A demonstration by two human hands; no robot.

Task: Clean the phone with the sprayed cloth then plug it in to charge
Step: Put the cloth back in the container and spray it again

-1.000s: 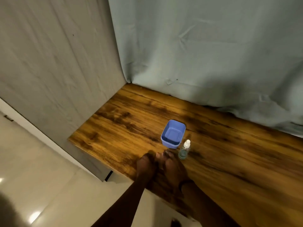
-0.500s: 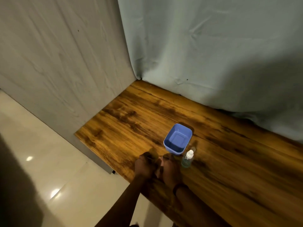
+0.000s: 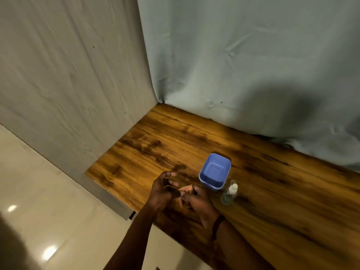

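Two bare hands are seen close together in the lower centre of the frame, above the front edge of the table. The right hand is curled, and a small pinkish cloth is pinched in its fingertips; one dark band is worn on its wrist. The left hand is placed just left of it with the fingers bent inward and meeting the left edge of the cloth, though whether that cloth is actually gripped by them cannot be told, as the spot is dim and blurred. Just right of the hands, one small clear bottle with a white cap is stood upright, and just above it, right of centre, one blue rounded-square plastic tub is set with its opening upward; the two are near each other but apart. All of this is carried by one brown wood-grain table, which runs from the centre to the lower right. Behind it, the upper right is filled by one grey-blue fabric backdrop; the upper left is taken by one pale grey wall panel, and the lower left by a glossy cream floor.
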